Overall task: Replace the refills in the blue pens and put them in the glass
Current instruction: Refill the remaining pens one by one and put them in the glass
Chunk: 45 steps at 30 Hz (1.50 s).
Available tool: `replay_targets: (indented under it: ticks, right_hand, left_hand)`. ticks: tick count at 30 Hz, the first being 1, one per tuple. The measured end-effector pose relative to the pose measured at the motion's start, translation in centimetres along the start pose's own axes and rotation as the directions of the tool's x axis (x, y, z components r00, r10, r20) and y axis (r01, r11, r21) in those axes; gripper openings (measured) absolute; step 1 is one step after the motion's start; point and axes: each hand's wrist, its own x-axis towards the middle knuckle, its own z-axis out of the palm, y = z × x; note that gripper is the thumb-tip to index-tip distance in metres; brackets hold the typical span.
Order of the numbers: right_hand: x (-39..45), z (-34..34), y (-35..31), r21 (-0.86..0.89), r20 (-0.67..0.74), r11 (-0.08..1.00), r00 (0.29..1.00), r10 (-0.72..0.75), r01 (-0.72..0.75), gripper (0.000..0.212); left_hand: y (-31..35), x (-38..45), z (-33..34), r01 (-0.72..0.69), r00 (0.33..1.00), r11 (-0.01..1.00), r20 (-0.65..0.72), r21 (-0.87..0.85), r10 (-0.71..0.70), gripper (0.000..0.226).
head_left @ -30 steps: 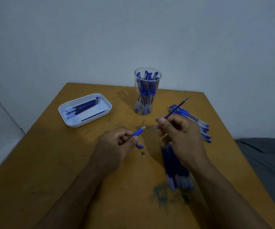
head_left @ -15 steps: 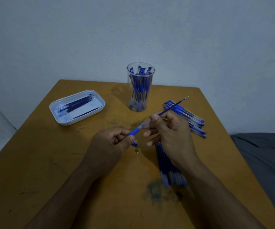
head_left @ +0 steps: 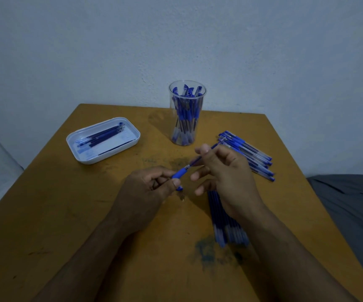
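Observation:
My left hand (head_left: 145, 190) grips a blue pen barrel (head_left: 179, 173) by its rubber grip end, near the table's middle. My right hand (head_left: 226, 175) pinches a thin blue refill (head_left: 198, 159) between thumb and forefinger; its near end sits in the barrel's mouth. A small blue pen part (head_left: 179, 188) and a tiny brass tip (head_left: 183, 196) lie on the table just below my left thumb. The clear glass (head_left: 186, 112), holding several blue pens, stands behind my hands.
A white tray (head_left: 82, 156) with several refills sits at the back left. Several blue pens (head_left: 250, 155) lie at the right. A row of refills (head_left: 226, 223) lies under my right wrist. The wooden table (head_left: 67, 214) has ink stains (head_left: 211, 251). A wall stands behind.
My right hand has brought the refill down and left, and its end has gone into the barrel held by my left hand. The view has shifted slightly.

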Motion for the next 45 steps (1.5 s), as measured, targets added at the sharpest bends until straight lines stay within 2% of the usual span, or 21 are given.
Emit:
replay_targets:
  ticks: [3,6,9,12,15,19,21,23,26,28,30,31,33,36,45]
  right_hand:
    - [0.1,-0.3,0.3,-0.105,0.019,0.994,1.0,-0.016,0.018,0.028]
    - [-0.2,-0.1,0.2,-0.21,0.125,0.976,0.988,0.089,-0.062,0.021]
    - [-0.4,0.1,-0.1,-0.335,0.1,0.941,0.992,0.079,-0.041,0.02]
    - [-0.4,0.1,-0.1,-0.645,0.087,0.763,0.996,0.018,0.042,0.022]
    - [-0.7,0.7,0.4,-0.844,0.146,0.534,0.981,0.129,0.056,0.02]
    - [-0.4,2.4,-0.1,-0.962,0.121,0.269,0.956,0.266,0.047,0.025]
    - [0.0,2.7,-0.8,-0.976,0.118,0.212,0.924,0.363,0.042,0.023]
    - [0.0,2.1,-0.9,-0.954,0.135,0.299,0.931,0.338,0.029,0.016]
    - [-0.3,0.5,-0.4,-0.825,0.053,0.564,0.998,0.029,0.027,0.008]
    - [-0.2,-0.1,-0.3,-0.598,-0.041,0.801,0.999,-0.026,-0.004,0.008]
    - [0.0,-0.3,-0.7,-0.312,-0.06,0.949,0.998,0.034,-0.051,0.007]
    - [0.1,-0.5,-0.8,-0.209,-0.042,0.976,0.997,0.058,-0.065,0.007]
    - [0.2,-0.8,-0.7,-0.138,0.018,0.988,0.998,0.066,-0.063,0.008]
    - [0.3,-1.1,-0.7,-0.166,0.068,0.985,0.996,0.054,-0.042,0.009]
    - [0.3,-1.0,-0.7,-0.26,0.077,0.965,0.996,0.05,-0.029,0.007]
  left_hand:
    - [0.0,0.0,0.0,0.008,1.0,1.0,-0.006,0.0,-0.008,0.009]
    - [0.0,-0.1,-0.1,-0.002,1.0,1.0,-0.005,0.028,0.002,0.01]
    - [-0.1,0.1,-0.4,0.025,0.999,1.0,-0.044,0.003,-0.025,0.009]
    - [-0.2,0.3,-0.4,0.053,0.993,0.998,-0.107,-0.03,-0.056,0.01]
    - [-0.3,0.4,-0.4,0.091,0.982,0.994,-0.163,-0.061,-0.1,0.012]
    - [-0.2,0.4,-0.4,0.113,0.977,0.992,-0.177,-0.058,-0.122,0.01]
    - [-0.1,0.3,-0.4,0.108,0.977,0.993,-0.177,-0.051,-0.116,0.006]
    - [0.1,0.2,-0.4,0.1,0.98,0.994,-0.169,-0.035,-0.105,0.004]
    - [0.5,0.0,-0.3,0.086,0.988,0.996,-0.127,-0.017,-0.087,0.006]
    - [0.7,-0.1,-0.2,0.075,0.993,0.997,-0.092,-0.022,-0.077,0.009]
    - [0.8,-0.1,-0.1,0.061,0.996,0.998,-0.065,-0.02,-0.062,0.011]
    - [0.8,-0.2,-0.1,0.054,0.997,0.998,-0.058,-0.015,-0.055,0.012]
    - [0.8,-0.1,-0.1,0.048,0.997,0.999,-0.052,-0.02,-0.049,0.014]
    - [0.8,-0.2,-0.1,0.045,0.998,0.999,-0.045,-0.026,-0.046,0.014]
    - [0.7,-0.3,-0.2,0.024,1.0,1.0,-0.019,-0.014,-0.024,0.013]
